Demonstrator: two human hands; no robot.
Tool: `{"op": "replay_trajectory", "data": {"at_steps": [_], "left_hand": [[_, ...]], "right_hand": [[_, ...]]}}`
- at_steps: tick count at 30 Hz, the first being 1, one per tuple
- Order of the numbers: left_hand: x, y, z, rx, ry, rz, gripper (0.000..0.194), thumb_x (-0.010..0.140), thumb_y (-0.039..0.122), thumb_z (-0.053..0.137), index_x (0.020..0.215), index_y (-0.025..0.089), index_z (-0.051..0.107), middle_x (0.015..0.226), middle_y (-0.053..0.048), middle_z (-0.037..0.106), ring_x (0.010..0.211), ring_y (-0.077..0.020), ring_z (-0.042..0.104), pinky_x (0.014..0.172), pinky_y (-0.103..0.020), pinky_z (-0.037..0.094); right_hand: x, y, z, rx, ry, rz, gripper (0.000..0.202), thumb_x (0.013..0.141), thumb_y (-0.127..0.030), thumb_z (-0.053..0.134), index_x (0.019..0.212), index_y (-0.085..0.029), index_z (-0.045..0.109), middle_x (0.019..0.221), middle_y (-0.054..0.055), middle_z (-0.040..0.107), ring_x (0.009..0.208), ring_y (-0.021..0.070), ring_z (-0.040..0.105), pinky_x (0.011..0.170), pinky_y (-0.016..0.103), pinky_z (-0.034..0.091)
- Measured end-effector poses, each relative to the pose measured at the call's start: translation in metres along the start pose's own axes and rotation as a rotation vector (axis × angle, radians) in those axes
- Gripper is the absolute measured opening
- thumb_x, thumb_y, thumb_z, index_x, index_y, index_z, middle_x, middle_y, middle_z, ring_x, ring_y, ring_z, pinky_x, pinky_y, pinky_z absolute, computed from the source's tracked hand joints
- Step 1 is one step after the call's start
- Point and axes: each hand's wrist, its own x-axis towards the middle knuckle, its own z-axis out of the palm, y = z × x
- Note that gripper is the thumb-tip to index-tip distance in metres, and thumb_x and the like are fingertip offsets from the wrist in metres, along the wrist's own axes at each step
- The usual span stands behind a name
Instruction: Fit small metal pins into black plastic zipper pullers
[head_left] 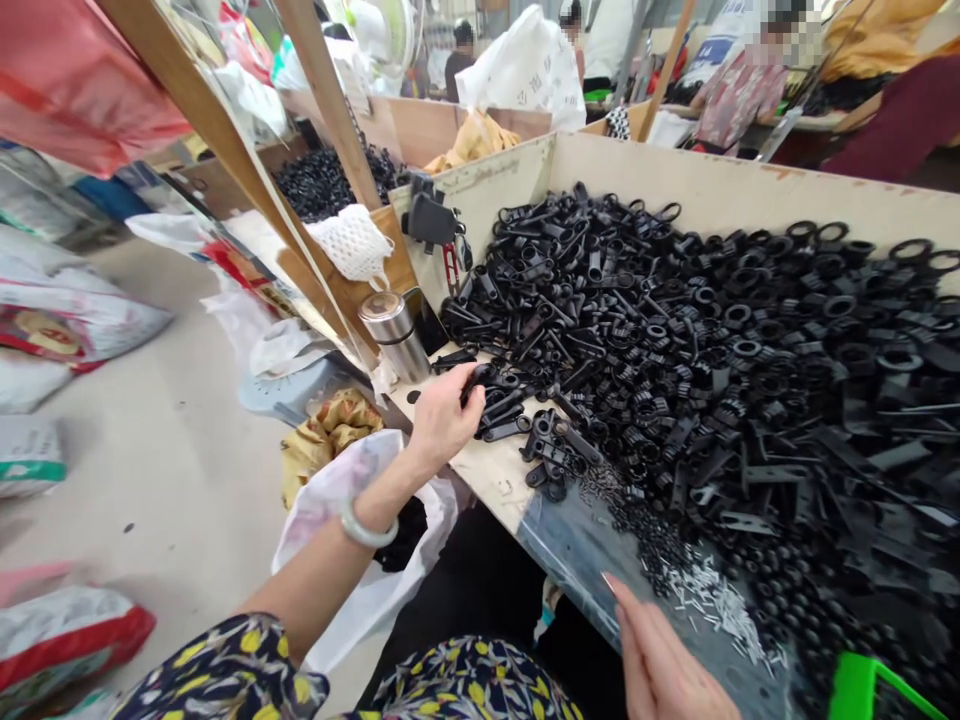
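My left hand (448,415) is at the table's near left edge, thumb and fingers closed around a black plastic part (477,380). Just beyond it lie several flat black link-like pieces (508,428) and a small cluster of joined black parts (553,450). My right hand (667,650) hovers over the table's front edge, fingers stretched out and close together, with no part visible in it. Nearest to it are small silver pins (720,605) and tiny black pieces (660,550) on the grey sheet (574,540).
A large heap of black plastic parts (675,330) fills the walled table. A steel flask (395,335) stands beside a dark phone (425,320). Below hangs an open white sack (322,520) with black pieces inside. A green plastic item (855,685) is at lower right. People sit behind.
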Motion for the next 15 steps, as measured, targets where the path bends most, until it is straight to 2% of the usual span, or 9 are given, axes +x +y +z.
{"op": "replay_trajectory", "data": {"at_steps": [2,4,6,9,12,15], "left_hand": [[0.014,-0.003,0.017,0.073,-0.054,0.110,0.023,0.096,0.024,0.052,0.109,0.016,0.070,0.104,-0.010,0.068,0.101,-0.0243,0.062,0.094,-0.038,0.049],[0.022,-0.008,0.031,0.146,-0.083,0.139,0.027,0.094,0.021,0.053,0.114,0.016,0.071,0.111,-0.012,0.065,0.108,-0.0271,0.059,0.097,-0.042,0.047],[0.023,-0.013,0.037,0.189,-0.095,0.112,0.036,0.091,0.017,0.054,0.124,0.017,0.069,0.120,-0.014,0.062,0.112,-0.0297,0.056,0.097,-0.046,0.046],[0.014,-0.016,0.034,0.164,-0.058,0.065,0.047,0.088,0.013,0.054,0.133,0.020,0.066,0.131,-0.013,0.060,0.115,-0.0300,0.055,0.099,-0.048,0.044],[0.003,-0.019,0.029,0.074,0.064,0.036,0.052,0.086,0.008,0.050,0.135,0.020,0.064,0.133,-0.012,0.060,0.120,-0.0278,0.054,0.106,-0.047,0.042],[-0.003,-0.028,0.030,-0.069,0.084,0.034,0.043,0.090,0.009,0.047,0.126,0.017,0.068,0.123,-0.011,0.064,0.117,-0.0249,0.059,0.105,-0.042,0.046]], "right_hand": [[0.015,-0.008,-0.001,-0.020,-0.020,-0.010,0.040,0.107,-0.025,0.040,0.142,-0.024,0.060,0.096,0.005,0.077,0.069,0.0163,0.076,0.054,0.021,0.055],[0.032,-0.016,-0.003,-0.035,-0.011,-0.002,0.038,0.108,-0.024,0.037,0.134,-0.021,0.064,0.090,0.004,0.075,0.070,0.0155,0.076,0.057,0.022,0.055],[0.047,-0.018,-0.005,-0.039,-0.002,0.013,0.037,0.109,-0.024,0.036,0.128,-0.020,0.066,0.089,0.004,0.074,0.069,0.0151,0.075,0.058,0.022,0.054],[0.072,-0.010,-0.003,-0.008,0.008,0.051,0.035,0.109,-0.029,0.038,0.128,-0.021,0.067,0.092,0.004,0.075,0.067,0.0143,0.074,0.057,0.023,0.052],[0.100,0.003,0.004,0.034,0.016,0.082,0.036,0.107,-0.040,0.045,0.130,-0.022,0.067,0.094,0.003,0.076,0.065,0.0145,0.072,0.057,0.025,0.051],[0.129,0.013,0.015,0.053,0.007,0.092,0.036,0.105,-0.043,0.050,0.129,-0.023,0.069,0.095,0.003,0.077,0.063,0.0149,0.071,0.056,0.026,0.051]]}}
